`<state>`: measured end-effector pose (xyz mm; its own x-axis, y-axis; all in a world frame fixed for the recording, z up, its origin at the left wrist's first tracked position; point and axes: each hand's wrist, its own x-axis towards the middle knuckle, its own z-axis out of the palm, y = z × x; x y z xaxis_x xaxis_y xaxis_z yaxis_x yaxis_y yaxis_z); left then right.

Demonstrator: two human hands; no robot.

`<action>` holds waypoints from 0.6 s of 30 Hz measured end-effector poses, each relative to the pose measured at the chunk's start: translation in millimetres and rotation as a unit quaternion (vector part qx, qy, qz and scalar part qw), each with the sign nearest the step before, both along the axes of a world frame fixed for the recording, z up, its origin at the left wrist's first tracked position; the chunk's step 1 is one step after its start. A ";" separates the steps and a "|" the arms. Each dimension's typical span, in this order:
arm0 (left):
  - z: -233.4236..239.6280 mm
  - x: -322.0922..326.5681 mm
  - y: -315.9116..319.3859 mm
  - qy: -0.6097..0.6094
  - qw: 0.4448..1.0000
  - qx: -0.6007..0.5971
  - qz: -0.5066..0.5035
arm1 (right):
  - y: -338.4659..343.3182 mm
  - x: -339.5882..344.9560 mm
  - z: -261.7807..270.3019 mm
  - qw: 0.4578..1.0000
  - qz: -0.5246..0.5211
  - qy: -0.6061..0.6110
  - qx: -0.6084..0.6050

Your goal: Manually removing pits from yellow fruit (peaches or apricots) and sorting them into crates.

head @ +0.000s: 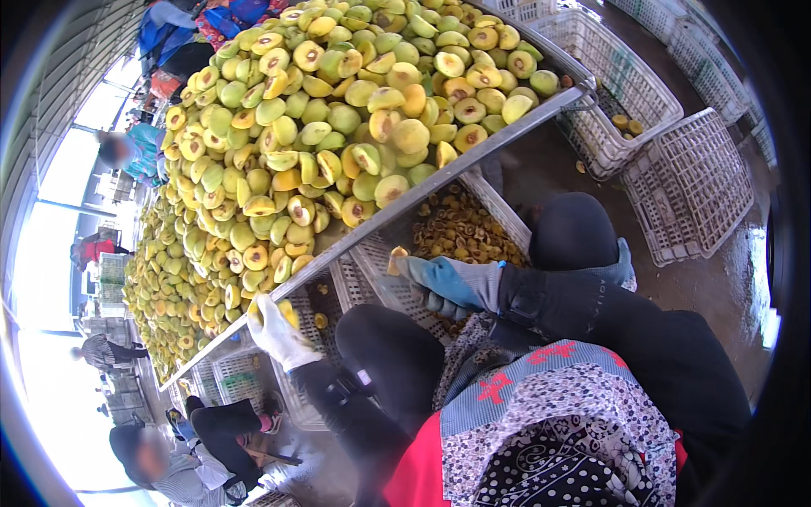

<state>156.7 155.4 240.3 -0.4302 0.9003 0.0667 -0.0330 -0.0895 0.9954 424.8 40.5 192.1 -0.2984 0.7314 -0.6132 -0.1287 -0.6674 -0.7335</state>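
In my left hand (282,336), in a white glove, is a yellow peach half (289,314), partly hidden by the fingers, beside the metal table edge. My right hand (443,282), in a blue-and-grey glove, is closed, with a small brownish-yellow peach piece (397,260) at its fingertips. Whether a tool is also inside that fist cannot be seen. Halved yellow-green peaches (329,127) are heaped on the table before me, many with the cut face and reddish centre showing. Below my right hand, a crate holds brownish peach pits and scraps (472,228).
The table's metal rim (418,196) runs diagonally between the heap and my knees. White plastic crates stand under it and at right, including one crate (633,82) with a few fruit pieces and a tilted crate (697,184). A seated person (190,462) is at lower left; others are farther off.
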 end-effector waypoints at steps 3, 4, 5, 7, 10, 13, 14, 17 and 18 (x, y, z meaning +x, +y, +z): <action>-3.0 -35.9 21.1 0.110 0.993 -0.008 0.040 | 5.8 0.9 0.7 0.989 -0.008 0.130 -0.077; -6.4 -35.0 33.9 0.193 0.980 0.010 0.043 | 5.7 -0.9 1.5 0.990 -0.018 0.121 -0.068; -8.6 -27.5 52.3 0.249 0.967 0.010 0.046 | 5.4 -2.7 2.4 0.994 -0.029 0.102 -0.030; -14.0 -3.5 81.6 0.328 0.938 0.073 -0.083 | 3.9 -7.6 5.2 0.998 -0.058 0.032 -0.019; -22.8 34.2 116.9 0.563 0.819 -0.019 -0.112 | 1.1 -9.1 8.3 0.992 -0.111 -0.001 0.063; -36.7 47.5 128.5 0.654 0.755 -0.011 -0.042 | 3.8 -5.0 8.0 0.988 -0.113 -0.038 0.100; -37.8 44.3 130.3 0.646 0.762 0.002 -0.046 | 4.6 -4.3 7.0 0.988 -0.106 -0.047 0.098; -27.5 29.1 131.2 0.543 0.837 0.024 -0.066 | 6.8 -6.0 2.7 0.981 -0.142 -0.026 0.126; -22.2 26.7 126.2 0.447 0.887 0.075 -0.092 | 8.0 -9.5 1.5 0.968 -0.180 -0.003 0.175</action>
<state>183.4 281.6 218.1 0.0079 0.9017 0.4324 0.7358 -0.2981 0.6081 415.3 48.4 193.6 0.0168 0.9504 -0.3105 -0.3020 -0.2912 -0.9077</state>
